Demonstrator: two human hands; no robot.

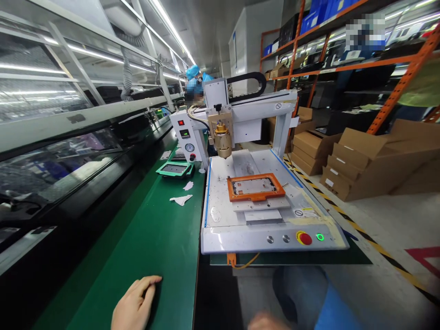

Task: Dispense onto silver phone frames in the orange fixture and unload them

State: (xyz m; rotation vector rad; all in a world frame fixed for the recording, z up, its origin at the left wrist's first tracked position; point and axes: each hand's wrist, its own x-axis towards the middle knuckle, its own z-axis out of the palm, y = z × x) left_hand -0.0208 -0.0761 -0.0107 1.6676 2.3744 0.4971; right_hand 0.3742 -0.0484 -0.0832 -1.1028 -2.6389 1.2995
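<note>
The left hand [134, 305] lies on the green bench top [165, 238], index finger stretched forward, thumb a little apart beneath it, nothing visible in its grasp. The right hand [266, 321] is a blur at the bottom edge; its finger spread and any hold cannot be told. Ahead and rightward of the left fingertips, well apart, an orange tray [256, 197] on the white machine [237, 240] holds a flat grey part [254, 185]. Farther ahead, a green tray [172, 174] frames a grey panel [173, 169]. Cardboard boxes [338, 176] stand far right of those fingers, contents hidden.
</note>
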